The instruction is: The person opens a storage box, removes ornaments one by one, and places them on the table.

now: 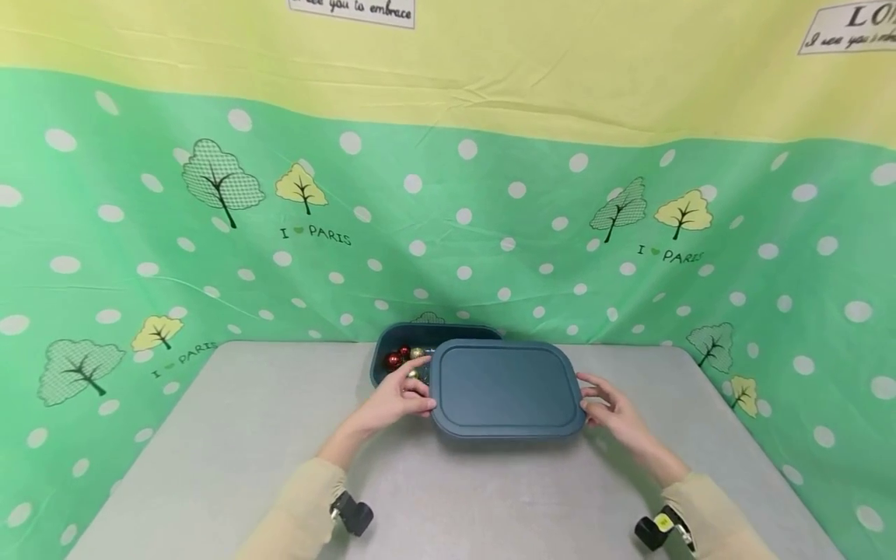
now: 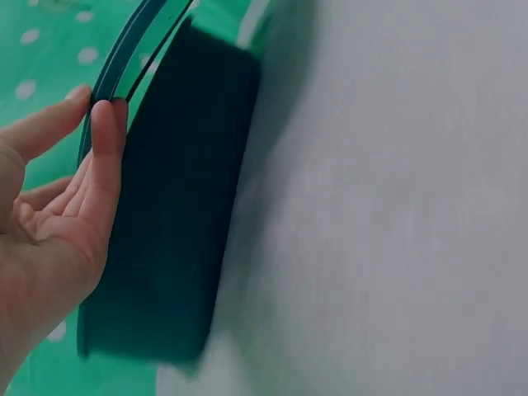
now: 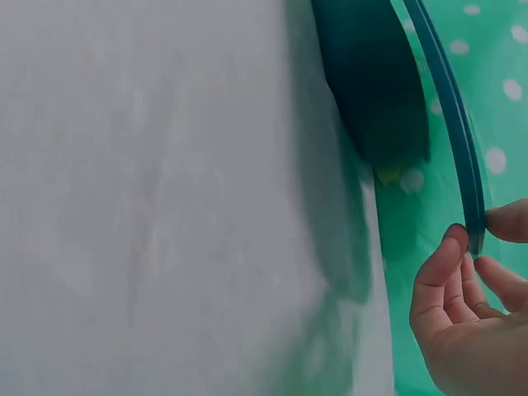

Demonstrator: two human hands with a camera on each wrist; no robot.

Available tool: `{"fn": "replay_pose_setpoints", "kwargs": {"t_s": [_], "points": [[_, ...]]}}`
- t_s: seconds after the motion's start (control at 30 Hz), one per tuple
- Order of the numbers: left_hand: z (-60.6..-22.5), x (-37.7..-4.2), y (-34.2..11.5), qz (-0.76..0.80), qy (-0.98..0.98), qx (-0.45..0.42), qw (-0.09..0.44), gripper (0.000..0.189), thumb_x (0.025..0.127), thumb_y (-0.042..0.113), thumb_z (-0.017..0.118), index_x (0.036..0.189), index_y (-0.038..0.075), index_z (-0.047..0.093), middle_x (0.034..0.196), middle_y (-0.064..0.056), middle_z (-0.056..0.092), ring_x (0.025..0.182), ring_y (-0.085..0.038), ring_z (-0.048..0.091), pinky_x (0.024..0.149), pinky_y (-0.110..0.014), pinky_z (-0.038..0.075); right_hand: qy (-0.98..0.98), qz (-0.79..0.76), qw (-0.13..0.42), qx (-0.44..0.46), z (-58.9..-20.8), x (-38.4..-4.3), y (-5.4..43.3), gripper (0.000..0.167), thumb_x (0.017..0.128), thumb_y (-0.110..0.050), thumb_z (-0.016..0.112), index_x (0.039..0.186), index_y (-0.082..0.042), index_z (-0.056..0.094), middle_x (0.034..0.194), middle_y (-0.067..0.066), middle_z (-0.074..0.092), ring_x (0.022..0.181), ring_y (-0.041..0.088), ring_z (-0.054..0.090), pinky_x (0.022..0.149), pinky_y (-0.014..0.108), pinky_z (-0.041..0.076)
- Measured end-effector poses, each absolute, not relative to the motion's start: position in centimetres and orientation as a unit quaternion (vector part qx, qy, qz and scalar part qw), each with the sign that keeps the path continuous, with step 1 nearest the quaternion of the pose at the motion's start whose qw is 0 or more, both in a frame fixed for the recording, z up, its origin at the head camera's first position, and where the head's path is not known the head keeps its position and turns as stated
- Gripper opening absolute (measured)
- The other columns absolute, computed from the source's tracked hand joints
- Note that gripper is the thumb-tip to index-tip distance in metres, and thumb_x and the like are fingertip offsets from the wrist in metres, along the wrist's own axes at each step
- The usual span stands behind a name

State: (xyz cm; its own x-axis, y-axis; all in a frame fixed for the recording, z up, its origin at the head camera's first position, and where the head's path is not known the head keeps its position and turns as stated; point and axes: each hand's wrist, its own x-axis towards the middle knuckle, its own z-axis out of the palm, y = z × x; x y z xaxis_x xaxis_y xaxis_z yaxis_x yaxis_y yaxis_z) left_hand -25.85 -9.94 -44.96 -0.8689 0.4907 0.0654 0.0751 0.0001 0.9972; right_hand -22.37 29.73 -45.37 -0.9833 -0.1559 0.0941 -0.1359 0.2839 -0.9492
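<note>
A dark blue rectangular lid (image 1: 507, 389) with rounded corners is held level between both hands. My left hand (image 1: 393, 400) pinches its left edge, and my right hand (image 1: 616, 408) pinches the right edge. Behind and partly under the lid stands a dark blue open box (image 1: 455, 333), shifted to the left. Red and gold baubles (image 1: 393, 360) lie in its left part; the lid hides the rest of the inside. From the left wrist, a gap shows between the lid (image 2: 132, 51) and the box (image 2: 177, 190). In the right wrist view the lid's end (image 3: 462, 140) sticks out past the box (image 3: 371, 82).
The box stands at the back edge of a grey table (image 1: 490, 498). Right behind it hangs a green and yellow curtain (image 1: 462, 233) with white dots and printed trees, which also runs along both sides. A small black camera is strapped to each wrist.
</note>
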Motion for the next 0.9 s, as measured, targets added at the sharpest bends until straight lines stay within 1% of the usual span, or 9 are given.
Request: {"fn": "replay_pose_setpoints", "kwargs": {"t_s": [0.13,0.23,0.33,0.37,0.57,0.67,0.77,0.83,0.9], "points": [[-44.8,-26.2,-8.0,0.674,0.696,0.196,0.150,0.079,0.085,-0.009,0.066,0.151,0.000,0.022,0.089,-0.013,0.064,0.074,-0.016,0.067,0.075,-0.039,0.056,0.797,-0.598,0.013,-0.083,-45.1,-22.6,31.5,0.051,0.098,-0.006,0.052,0.144,0.009,0.033,0.125,0.032,0.047,0.084,0.009,0.060,0.071,0.035,0.053],[-44.5,-26.3,-6.5,0.677,0.696,0.192,0.146,0.078,0.085,-0.009,0.065,0.150,-0.001,0.023,0.090,-0.014,0.064,0.074,-0.016,0.067,0.074,-0.038,0.056,0.792,-0.606,0.015,-0.077,-45.2,-22.7,32.8,0.053,0.098,-0.007,0.053,0.144,0.009,0.032,0.126,0.027,0.047,0.087,0.009,0.061,0.073,0.035,0.053],[-44.4,-26.4,-4.9,0.676,0.700,0.186,0.138,0.076,0.086,-0.009,0.065,0.149,-0.003,0.025,0.092,-0.016,0.064,0.075,-0.017,0.067,0.074,-0.037,0.057,0.787,-0.613,0.011,-0.070,-45.2,-22.7,34.0,0.055,0.097,-0.005,0.054,0.145,0.009,0.031,0.124,0.019,0.047,0.089,0.009,0.061,0.073,0.034,0.053],[-44.4,-26.5,-4.3,0.674,0.703,0.184,0.135,0.075,0.086,-0.008,0.065,0.149,-0.003,0.025,0.093,-0.015,0.063,0.076,-0.017,0.067,0.073,-0.036,0.057,0.787,-0.614,0.010,-0.068,-45.3,-22.8,34.4,0.055,0.097,-0.004,0.054,0.145,0.008,0.031,0.123,0.014,0.047,0.090,0.009,0.061,0.074,0.034,0.053],[-44.5,-27.2,-1.0,0.694,0.688,0.176,0.119,0.073,0.086,-0.008,0.065,0.149,-0.003,0.027,0.096,-0.015,0.061,0.076,-0.015,0.066,0.072,-0.034,0.057,0.779,-0.623,0.002,-0.067,-45.7,-23.1,36.9,0.055,0.098,-0.007,0.053,0.147,0.004,0.031,0.119,-0.006,0.050,0.096,0.003,0.058,0.075,0.027,0.052],[-44.4,-27.3,0.7,0.711,0.670,0.178,0.117,0.075,0.086,-0.008,0.064,0.150,-0.002,0.025,0.102,-0.018,0.059,0.078,-0.016,0.066,0.074,-0.035,0.057,0.769,-0.636,0.003,-0.061,-45.8,-23.2,38.2,0.055,0.099,-0.007,0.052,0.149,-0.001,0.032,0.119,-0.011,0.049,0.099,0.001,0.056,0.076,0.025,0.050],[-44.2,-27.1,2.4,0.720,0.661,0.173,0.119,0.077,0.086,-0.007,0.064,0.151,0.000,0.023,0.114,-0.020,0.056,0.081,-0.017,0.066,0.075,-0.035,0.056,0.762,-0.645,0.009,-0.047,-45.8,-23.2,39.4,0.056,0.099,-0.008,0.053,0.151,-0.008,0.033,0.120,-0.014,0.047,0.099,0.001,0.053,0.076,0.025,0.048],[-44.2,-26.9,3.6,0.727,0.657,0.164,0.119,0.077,0.086,-0.009,0.063,0.152,0.001,0.024,0.122,-0.022,0.053,0.081,-0.019,0.066,0.077,-0.037,0.056,0.769,-0.639,0.015,-0.037,-45.7,-23.2,40.3,0.057,0.099,-0.011,0.054,0.152,-0.014,0.033,0.120,-0.016,0.045,0.100,-0.001,0.051,0.077,0.025,0.045],[-44.3,-26.7,4.9,0.734,0.650,0.157,0.118,0.078,0.085,-0.011,0.062,0.152,0.002,0.024,0.128,-0.023,0.049,0.081,-0.020,0.066,0.077,-0.038,0.056,0.776,-0.629,0.018,-0.029,-45.8,-23.1,41.2,0.059,0.099,-0.010,0.053,0.153,-0.016,0.030,0.120,-0.017,0.042,0.100,-0.004,0.048,0.078,0.026,0.043]]}}
